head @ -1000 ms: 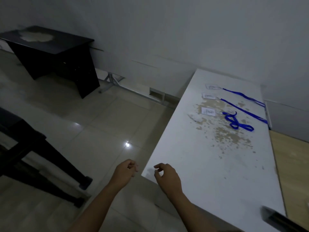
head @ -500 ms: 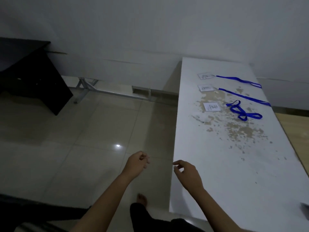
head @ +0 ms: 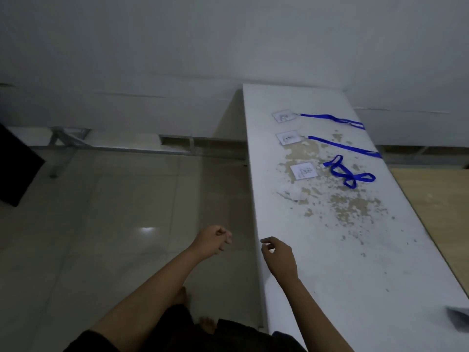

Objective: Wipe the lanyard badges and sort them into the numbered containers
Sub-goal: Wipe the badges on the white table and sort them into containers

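Note:
Three white badges lie in a row on the long white table (head: 330,262): the far badge (head: 283,116), the middle badge (head: 288,137) and the near badge (head: 303,171). Each has a blue lanyard; the near lanyard (head: 347,174) is bunched in loops, the other two (head: 332,119) (head: 345,147) run straight to the right. A crumpled white wipe (head: 293,193) lies just in front of the near badge. My left hand (head: 212,240) hangs over the floor with loosely curled fingers, holding nothing. My right hand (head: 279,255) hovers at the table's left edge, fingers loosely curled, empty.
The table's surface is chipped and stained brown (head: 350,207) around the badges. A black desk corner (head: 15,168) stands at the left on the tiled floor. A wooden surface (head: 436,199) adjoins the table on the right. A grey object (head: 459,318) shows at the table's near right edge.
The view has swung right and closer to the table. Both hands stay loosely curled and empty, the right one now at the table's left edge.

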A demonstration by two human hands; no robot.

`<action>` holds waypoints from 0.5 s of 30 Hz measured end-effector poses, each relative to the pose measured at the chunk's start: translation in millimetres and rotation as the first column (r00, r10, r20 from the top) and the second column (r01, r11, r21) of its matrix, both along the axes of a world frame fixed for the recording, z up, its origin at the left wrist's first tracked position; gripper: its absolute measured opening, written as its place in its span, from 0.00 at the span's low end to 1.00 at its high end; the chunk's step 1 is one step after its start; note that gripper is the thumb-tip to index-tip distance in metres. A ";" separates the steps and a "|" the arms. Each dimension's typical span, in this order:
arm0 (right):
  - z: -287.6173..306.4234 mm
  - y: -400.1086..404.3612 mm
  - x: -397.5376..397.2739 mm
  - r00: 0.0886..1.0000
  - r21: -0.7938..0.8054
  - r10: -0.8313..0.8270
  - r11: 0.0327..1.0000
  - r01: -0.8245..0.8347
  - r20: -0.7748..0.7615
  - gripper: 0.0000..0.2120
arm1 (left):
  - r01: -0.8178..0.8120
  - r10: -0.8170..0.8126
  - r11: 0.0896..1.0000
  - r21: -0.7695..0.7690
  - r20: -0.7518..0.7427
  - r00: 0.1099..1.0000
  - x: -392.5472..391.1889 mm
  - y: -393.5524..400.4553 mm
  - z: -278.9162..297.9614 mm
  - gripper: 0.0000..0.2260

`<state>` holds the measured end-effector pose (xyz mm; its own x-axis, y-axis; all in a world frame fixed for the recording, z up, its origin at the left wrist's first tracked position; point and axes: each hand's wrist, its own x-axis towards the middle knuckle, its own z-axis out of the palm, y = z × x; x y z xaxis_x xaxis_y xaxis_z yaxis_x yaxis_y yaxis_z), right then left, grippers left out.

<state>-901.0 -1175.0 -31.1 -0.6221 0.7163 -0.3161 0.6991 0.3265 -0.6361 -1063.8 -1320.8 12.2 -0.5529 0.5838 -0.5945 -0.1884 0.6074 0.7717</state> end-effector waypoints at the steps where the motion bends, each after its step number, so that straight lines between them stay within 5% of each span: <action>1: -0.2 9.4 -4.8 0.999 0.005 -0.042 0.999 0.042 -0.016 0.10 | 0.041 -0.041 0.999 0.000 -0.003 0.999 -8.7 12.0 -0.7 0.06; 6: -4.9 68.3 -43.7 0.973 0.025 -0.229 0.973 0.230 -0.023 0.13 | 0.272 -0.271 0.962 0.008 -0.036 0.962 -61.5 83.5 1.9 0.05; 15: -17.6 123.2 -121.5 0.861 0.026 -0.499 0.866 0.500 0.100 0.22 | 0.453 -0.452 0.891 0.025 -0.025 0.891 -170.3 194.0 -8.4 0.04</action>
<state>-1022.4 -1051.8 -48.7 -0.1460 0.9221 -0.3582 0.8281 -0.0841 -0.5542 -1234.1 -1126.8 3.8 -0.2348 0.7904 -0.5658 0.1153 0.6006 0.7912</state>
